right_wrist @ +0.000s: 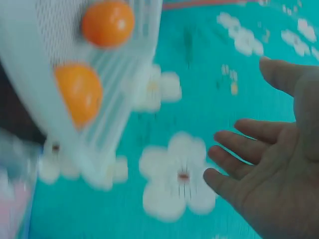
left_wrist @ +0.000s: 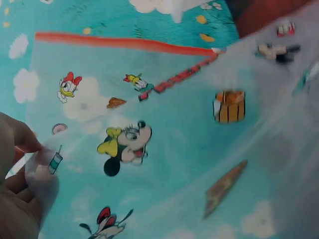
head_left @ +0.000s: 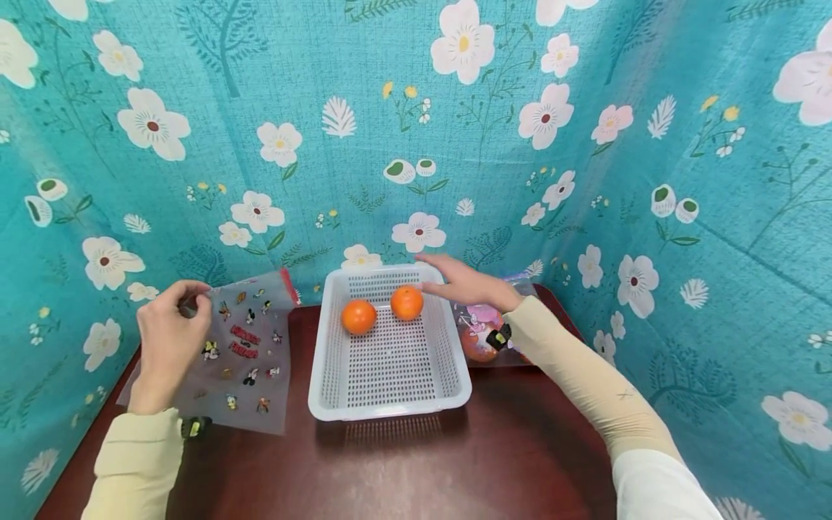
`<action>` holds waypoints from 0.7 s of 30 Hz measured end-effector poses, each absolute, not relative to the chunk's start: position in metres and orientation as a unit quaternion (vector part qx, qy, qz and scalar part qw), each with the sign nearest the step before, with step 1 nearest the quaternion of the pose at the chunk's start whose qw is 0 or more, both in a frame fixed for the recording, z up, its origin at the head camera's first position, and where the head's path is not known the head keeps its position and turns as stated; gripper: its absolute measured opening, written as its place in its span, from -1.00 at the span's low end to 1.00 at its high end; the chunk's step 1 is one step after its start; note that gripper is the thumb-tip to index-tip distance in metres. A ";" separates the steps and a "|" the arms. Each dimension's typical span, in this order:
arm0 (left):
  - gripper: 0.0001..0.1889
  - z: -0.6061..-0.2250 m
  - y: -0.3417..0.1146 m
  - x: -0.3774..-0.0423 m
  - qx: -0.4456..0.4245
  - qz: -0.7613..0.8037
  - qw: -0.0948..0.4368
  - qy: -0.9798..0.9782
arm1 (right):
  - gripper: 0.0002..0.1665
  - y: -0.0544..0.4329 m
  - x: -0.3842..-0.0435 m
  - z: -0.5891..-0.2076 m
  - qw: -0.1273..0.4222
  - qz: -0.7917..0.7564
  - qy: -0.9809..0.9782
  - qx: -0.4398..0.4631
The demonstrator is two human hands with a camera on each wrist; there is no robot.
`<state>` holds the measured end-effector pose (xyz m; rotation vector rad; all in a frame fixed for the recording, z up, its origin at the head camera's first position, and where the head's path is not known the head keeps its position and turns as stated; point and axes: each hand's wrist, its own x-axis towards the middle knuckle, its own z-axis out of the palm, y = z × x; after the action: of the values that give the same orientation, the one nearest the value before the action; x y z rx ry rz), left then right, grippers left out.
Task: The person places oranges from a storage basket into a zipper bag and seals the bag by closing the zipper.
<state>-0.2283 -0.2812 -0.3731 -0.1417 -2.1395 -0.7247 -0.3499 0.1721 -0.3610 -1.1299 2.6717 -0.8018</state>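
Observation:
My left hand (head_left: 170, 332) pinches the upper left edge of a clear plastic zip bag (head_left: 260, 375) printed with cartoon characters. In the left wrist view the bag (left_wrist: 174, 164) has a red strip along its top, and the hand (left_wrist: 20, 189) grips its side. A white perforated basket (head_left: 390, 413) sits in the middle of the table with one orange (head_left: 359, 317) at its left and a second orange (head_left: 406, 302) further back. Over the basket's back right corner reaches my right hand (head_left: 468, 282), its fingers extended. The right wrist view has that hand (right_wrist: 264, 159) holding nothing, apart from the basket.
Another printed plastic bag (head_left: 471, 325) lies right of the basket, partly behind my right forearm, with something orange inside. The dark red table (head_left: 390, 477) is bounded by a teal floral cloth (head_left: 364, 144) at the back and sides.

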 end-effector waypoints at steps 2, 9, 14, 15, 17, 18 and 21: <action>-0.88 -0.365 -0.275 -0.227 -0.084 -0.276 0.445 -0.848 | -0.18 0.153 -0.343 -0.366 0.059 -0.267 0.875 -0.400; -0.89 -0.344 -0.255 -0.217 -0.118 -0.247 0.479 -0.834 | 0.01 0.087 -0.312 -0.386 0.075 -0.253 0.850 -0.456; -0.89 -0.334 -0.243 -0.211 -0.119 -0.249 0.488 -0.828 | 0.18 0.049 -0.295 -0.395 0.090 -0.258 0.828 -0.490; -0.90 -0.332 -0.241 -0.210 -0.120 -0.252 0.490 -0.826 | 0.21 0.043 -0.293 -0.396 0.088 -0.261 0.823 -0.496; -0.90 -0.329 -0.236 -0.208 -0.118 -0.259 0.493 -0.823 | 0.26 0.033 -0.289 -0.398 0.077 -0.265 0.816 -0.508; -0.90 -0.327 -0.234 -0.207 -0.117 -0.264 0.493 -0.820 | 0.29 0.029 -0.288 -0.398 0.072 -0.265 0.814 -0.512; -0.89 -0.323 -0.227 -0.204 -0.112 -0.277 0.493 -0.817 | 0.37 0.020 -0.284 -0.398 0.069 -0.271 0.814 -0.508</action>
<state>-0.2039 -0.2270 -0.3229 -0.2728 -1.9832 -0.6715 -0.2840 0.0197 -0.3978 -1.5304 2.4514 -0.8159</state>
